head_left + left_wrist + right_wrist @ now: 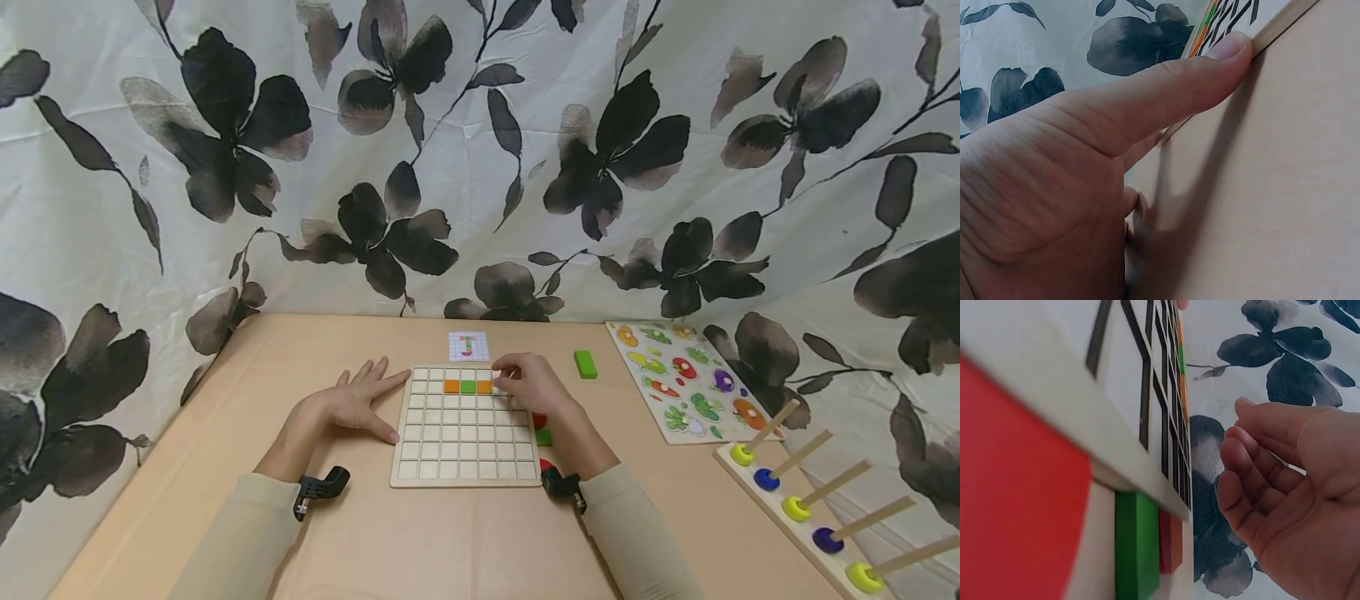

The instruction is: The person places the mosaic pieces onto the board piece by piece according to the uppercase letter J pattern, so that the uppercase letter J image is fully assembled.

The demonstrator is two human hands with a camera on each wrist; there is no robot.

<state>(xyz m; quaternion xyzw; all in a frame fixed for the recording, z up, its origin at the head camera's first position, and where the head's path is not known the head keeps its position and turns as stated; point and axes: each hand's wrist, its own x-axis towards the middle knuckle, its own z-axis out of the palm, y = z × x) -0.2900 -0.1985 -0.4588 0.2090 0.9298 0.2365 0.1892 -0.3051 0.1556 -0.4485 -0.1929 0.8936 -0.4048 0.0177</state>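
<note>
Two bare hands at a gridded board on a bench (472, 542). The grid board (467, 451) lies flat between the hands, its cells divided by raised lines. In its second row from the far edge sit three coloured squares side by side: an orange square (452, 387), a green square (468, 387) and a second orange square (483, 387). The left hand (348, 406) has its fingers spread and extended, gripping nothing; its thumb touches the board's left edge, as the left wrist view shows. The right hand (534, 385) reaches over the far right part of the board, fingers curled and fingertips drawn close to the thumb, just beside the second orange square. Whether a small piece lies between the tips cannot be told. A patterned card (468, 346) lies just beyond the board, a green block (586, 364) to its right. Partly hidden by the right forearm, further red and green pieces (543, 437) lie beside the board's right edge.

Handling (judged from appearance): the board is probably rigid and light, liable to slide if nudged, and best steadied at its rim. The squares appear small, hard and smooth; they could slip from a loose pinch and are best taken by opposite edges, between thumb and forefinger.
</note>
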